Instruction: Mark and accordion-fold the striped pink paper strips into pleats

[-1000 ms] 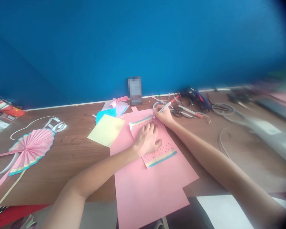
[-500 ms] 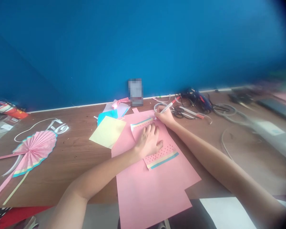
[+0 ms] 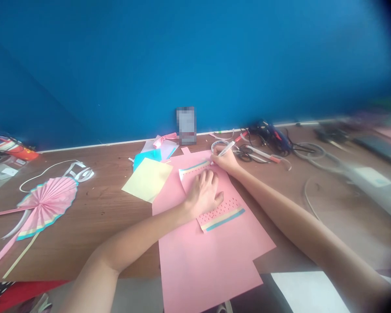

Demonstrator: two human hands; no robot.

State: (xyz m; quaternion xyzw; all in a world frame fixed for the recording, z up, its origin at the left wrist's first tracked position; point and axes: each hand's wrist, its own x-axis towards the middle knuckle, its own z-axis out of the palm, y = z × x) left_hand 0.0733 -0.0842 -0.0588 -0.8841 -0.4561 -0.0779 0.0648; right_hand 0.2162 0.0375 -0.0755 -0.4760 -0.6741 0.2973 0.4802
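Note:
My left hand (image 3: 204,191) lies spread over a smaller pink paper (image 3: 221,213) edged with yellow and blue strips and covered in small red marks. Under it is a large pink sheet (image 3: 208,265) that hangs past the table's front edge. In my right hand (image 3: 227,160) is a white and orange marker pen (image 3: 228,147), its tip down at the far right part of the marked paper. My left palm and fingers hide the middle of that paper.
A pleated pink paper fan (image 3: 48,204) with ribbon strips lies at left. Yellow paper (image 3: 148,179) and blue paper (image 3: 146,158) sit left of the pink sheet. A phone-like device (image 3: 186,126) leans on the wall. Scissors (image 3: 262,153) and cables (image 3: 308,150) lie at right.
Almost nothing differs. The pen in my right hand has tilted slightly, while my left hand stays on the paper.

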